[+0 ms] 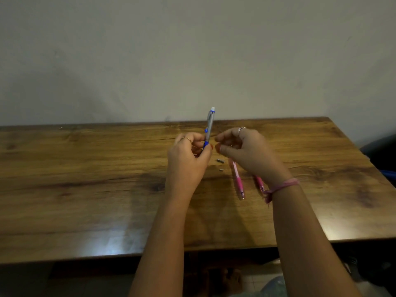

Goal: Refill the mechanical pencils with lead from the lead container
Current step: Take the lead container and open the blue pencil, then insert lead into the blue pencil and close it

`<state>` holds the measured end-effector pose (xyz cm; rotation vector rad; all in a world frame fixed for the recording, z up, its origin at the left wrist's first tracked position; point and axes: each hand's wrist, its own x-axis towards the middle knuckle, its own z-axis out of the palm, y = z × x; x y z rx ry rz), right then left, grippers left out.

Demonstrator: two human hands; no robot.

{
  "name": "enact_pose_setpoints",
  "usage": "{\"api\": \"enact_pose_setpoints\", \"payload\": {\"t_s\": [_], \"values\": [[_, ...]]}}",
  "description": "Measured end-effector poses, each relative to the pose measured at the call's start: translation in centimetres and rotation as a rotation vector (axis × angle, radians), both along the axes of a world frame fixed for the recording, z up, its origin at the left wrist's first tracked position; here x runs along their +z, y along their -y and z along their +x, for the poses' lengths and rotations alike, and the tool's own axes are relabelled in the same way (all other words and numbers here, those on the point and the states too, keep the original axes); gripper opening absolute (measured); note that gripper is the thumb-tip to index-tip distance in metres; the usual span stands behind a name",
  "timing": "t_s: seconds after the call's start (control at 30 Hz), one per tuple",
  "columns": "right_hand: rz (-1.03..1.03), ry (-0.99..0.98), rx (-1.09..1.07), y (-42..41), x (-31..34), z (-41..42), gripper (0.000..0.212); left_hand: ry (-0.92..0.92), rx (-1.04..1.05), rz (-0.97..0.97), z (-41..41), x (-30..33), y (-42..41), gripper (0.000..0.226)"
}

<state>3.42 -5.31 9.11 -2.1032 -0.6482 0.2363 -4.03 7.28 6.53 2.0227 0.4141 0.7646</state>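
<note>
Forearms fill the near view, both reaching out over the worktop [85, 189]; a pink thread band sits on the right wrist. Beyond them, two pink pencils [238, 179] lie flat on the wood, partly under the right arm. Just left of those, two small dark bits [220, 161] rest apart from everything — possibly a cap or tip piece, too small for me to say. I see no lead container I can name.

Left hand [188, 155]: grip closed round the lower barrel of the blue pencil [209, 127], which stands nearly upright, white eraser end up, tip hidden in the fingers. Right hand [242, 146]: fingers curled, fingertips drawn together close beside the blue pencil; whether they pinch a lead I cannot tell.

Risks as I judge them: a thin lead could snap or drop if pushed in at an angle; the loose bits could roll off if the right arm brushes them.
</note>
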Motion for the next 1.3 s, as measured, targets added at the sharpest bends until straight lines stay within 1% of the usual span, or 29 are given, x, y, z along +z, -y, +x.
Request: {"api": "enact_pose_setpoints", "payload": {"t_s": [0.07,0.13,0.23,0.4,0.47,0.53,0.67,0.73,0.83,1.03,1.2,1.3], "values": [[0.009,-0.110,0.062,-0.5,-0.3,-0.4,0.018,-0.025,0.021,-0.088,0.0,0.0,-0.3,0.015],[0.035,-0.172,0.087,-1.1,-0.6,-0.7,0.020,-0.040,0.038,-0.172,0.0,0.0,-0.5,0.018],[0.085,-0.211,0.088,-1.8,-1.0,-1.0,0.022,-0.037,0.033,-0.262,-0.1,0.1,-0.6,0.023],[0.089,-0.219,0.040,-2.4,-1.4,-1.2,0.018,-0.056,0.036,-0.289,-0.1,0.1,-0.9,0.019],[0.039,-0.229,0.003,-2.5,-1.6,-1.1,0.015,-0.033,0.051,-0.294,-0.3,0.1,-1.3,0.012],[-0.061,-0.229,-0.051,-2.4,-1.9,-1.0,0.014,0.001,0.097,-0.280,-0.6,0.1,-1.9,0.008],[-0.298,-0.189,-0.104,-2.2,-2.3,-0.8,0.011,0.095,0.217,-0.274,-1.3,0.2,-3.7,0.010],[-0.397,-0.176,-0.090,-2.3,-2.3,-0.9,0.012,0.133,0.254,-0.305,-1.6,0.2,-4.3,0.007],[-0.499,-0.186,-0.096,-2.6,-2.4,-1.1,0.018,0.165,0.288,-0.332,-1.8,0.2,-4.9,0.011],[-0.606,-0.098,-0.093,-2.9,-2.7,-1.1,0.034,0.154,0.293,-0.331,-1.9,0.1,-4.9,0.014],[-0.650,-0.051,-0.061,-3.0,-2.7,-1.3,0.033,0.136,0.292,-0.316,-1.9,0.0,-4.9,0.015],[-0.634,0.051,-0.100,-3.2,-2.5,-1.7,0.037,0.121,0.296,-0.316,-1.8,-0.1,-4.9,0.012]]}}
